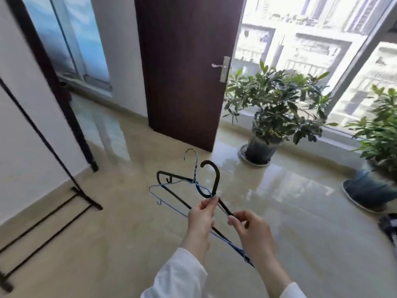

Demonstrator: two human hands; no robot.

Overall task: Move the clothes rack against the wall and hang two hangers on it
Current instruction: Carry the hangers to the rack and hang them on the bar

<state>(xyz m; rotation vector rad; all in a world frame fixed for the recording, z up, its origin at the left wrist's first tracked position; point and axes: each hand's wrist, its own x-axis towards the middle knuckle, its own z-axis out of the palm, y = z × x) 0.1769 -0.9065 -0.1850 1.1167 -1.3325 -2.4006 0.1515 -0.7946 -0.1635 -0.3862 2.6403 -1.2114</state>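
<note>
Head view: left hand [202, 214] pinches the black hanger [211, 179] at its neck; right hand [250, 224] grips its arm w/ the blue wire hanger [171, 186] tangled in. Rack [53, 151] stands left of the hangers, by the wall. Risk, imo: hooks snag, one drops. No readable text.

Glossy beige tiled floor [120, 244], bright with window glare toward the right. Standing on it at left, along the white wall: the black rack [71, 203], its base bars flat on the tiles. On it at right, by the window: a potted plant [272, 108] in a saucer, a second plant [380, 134] in a blue pot.
</note>
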